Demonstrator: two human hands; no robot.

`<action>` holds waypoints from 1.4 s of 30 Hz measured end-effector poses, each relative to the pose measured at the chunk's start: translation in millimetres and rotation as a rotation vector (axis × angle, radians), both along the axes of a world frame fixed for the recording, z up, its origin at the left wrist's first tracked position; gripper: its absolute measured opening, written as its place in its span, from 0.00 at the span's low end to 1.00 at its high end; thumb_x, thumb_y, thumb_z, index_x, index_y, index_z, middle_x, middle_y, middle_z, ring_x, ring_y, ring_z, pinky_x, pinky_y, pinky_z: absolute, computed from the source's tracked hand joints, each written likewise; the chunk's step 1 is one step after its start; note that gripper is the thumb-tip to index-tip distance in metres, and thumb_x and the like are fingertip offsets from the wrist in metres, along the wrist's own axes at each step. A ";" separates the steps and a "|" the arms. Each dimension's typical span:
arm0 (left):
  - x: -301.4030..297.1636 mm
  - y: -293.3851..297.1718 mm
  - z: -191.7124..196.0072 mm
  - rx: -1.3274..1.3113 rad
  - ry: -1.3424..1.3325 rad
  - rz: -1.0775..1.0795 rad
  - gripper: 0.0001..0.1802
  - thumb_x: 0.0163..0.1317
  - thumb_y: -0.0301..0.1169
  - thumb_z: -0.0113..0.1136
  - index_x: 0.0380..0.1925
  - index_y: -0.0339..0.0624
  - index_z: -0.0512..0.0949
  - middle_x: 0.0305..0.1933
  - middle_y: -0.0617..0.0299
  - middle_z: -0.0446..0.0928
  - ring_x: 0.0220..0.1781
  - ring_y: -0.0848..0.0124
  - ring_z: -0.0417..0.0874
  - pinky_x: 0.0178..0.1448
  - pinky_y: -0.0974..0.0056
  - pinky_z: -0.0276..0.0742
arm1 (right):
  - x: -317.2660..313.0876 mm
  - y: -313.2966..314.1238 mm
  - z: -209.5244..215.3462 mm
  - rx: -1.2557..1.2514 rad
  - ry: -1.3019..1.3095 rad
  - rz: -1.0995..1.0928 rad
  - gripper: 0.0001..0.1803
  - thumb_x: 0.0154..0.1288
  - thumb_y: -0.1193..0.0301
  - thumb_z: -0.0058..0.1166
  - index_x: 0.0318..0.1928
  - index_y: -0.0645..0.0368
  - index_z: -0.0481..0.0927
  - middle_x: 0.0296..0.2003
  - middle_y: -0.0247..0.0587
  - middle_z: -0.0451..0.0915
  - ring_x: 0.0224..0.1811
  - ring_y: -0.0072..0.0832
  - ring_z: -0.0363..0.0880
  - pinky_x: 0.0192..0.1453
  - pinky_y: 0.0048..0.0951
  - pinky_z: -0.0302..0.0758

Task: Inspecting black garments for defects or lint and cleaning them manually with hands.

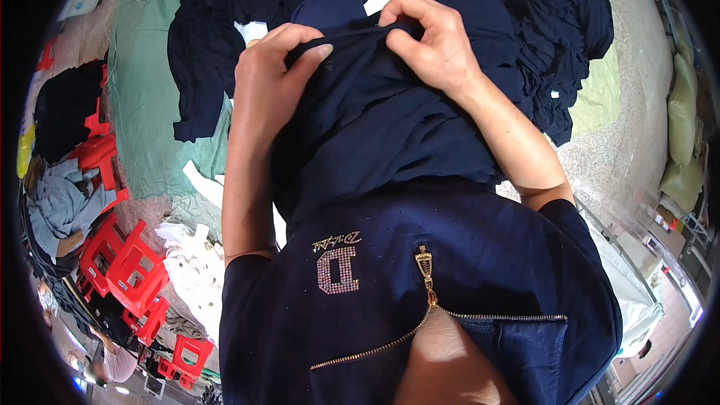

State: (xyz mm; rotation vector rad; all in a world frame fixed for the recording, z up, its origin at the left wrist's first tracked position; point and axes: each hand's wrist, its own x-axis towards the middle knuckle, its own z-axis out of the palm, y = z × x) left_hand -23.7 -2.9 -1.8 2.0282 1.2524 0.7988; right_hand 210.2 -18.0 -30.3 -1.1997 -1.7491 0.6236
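Note:
Between my hands is a dark navy piece of fabric [360, 97], its upper edge stretched taut and the rest draped in folds toward my body. My left hand [277, 67] pinches that edge between thumb and fingers. On the other side, my right hand [431, 41] grips the same edge with its fingers curled over it. A rounded navy piece [330, 9] shows just beyond the edge. Under and beyond my hands lies a large heap of dark fabric [540, 15], with a few white patches showing among it.
A green sheet [142, 90] spreads on the left under the heap. Red plastic stools [135, 270] stand at the left, near grey cloth [67, 199] and white cloth [191, 266]. Pale yellowish sacks [682, 105] sit at the far right, beyond a bare speckled floor [637, 97].

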 end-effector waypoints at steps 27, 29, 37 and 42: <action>-11.7 -12.3 -12.1 -0.614 -0.670 0.179 0.04 0.65 0.23 0.65 0.40 0.37 0.83 0.32 0.73 0.80 0.34 0.86 0.75 0.41 0.79 0.68 | -38.4 -1.1 7.7 0.246 -0.195 0.372 0.14 0.56 0.80 0.65 0.44 0.57 0.84 0.31 0.34 0.84 0.32 0.31 0.81 0.37 0.29 0.77; -9.7 -14.0 -12.5 -0.602 -0.668 0.185 0.05 0.65 0.23 0.65 0.40 0.37 0.84 0.32 0.72 0.80 0.34 0.85 0.76 0.41 0.79 0.68 | -40.2 -2.7 7.4 0.284 -0.103 0.342 0.13 0.56 0.79 0.67 0.43 0.57 0.84 0.30 0.35 0.84 0.29 0.30 0.80 0.35 0.29 0.76; -8.4 -16.6 -12.5 -0.647 -0.677 0.201 0.05 0.65 0.23 0.65 0.39 0.37 0.84 0.34 0.71 0.81 0.36 0.84 0.77 0.43 0.78 0.70 | -36.6 -5.8 9.0 0.274 -0.141 0.363 0.10 0.59 0.77 0.68 0.42 0.59 0.84 0.29 0.36 0.84 0.26 0.29 0.80 0.34 0.29 0.77; -8.4 -20.2 -9.1 -0.637 -0.731 0.181 0.06 0.65 0.23 0.65 0.41 0.37 0.84 0.36 0.70 0.82 0.38 0.83 0.78 0.46 0.77 0.72 | -39.4 -10.8 6.6 0.166 -0.057 0.236 0.05 0.63 0.77 0.65 0.39 0.60 0.83 0.29 0.37 0.84 0.28 0.29 0.84 0.34 0.27 0.79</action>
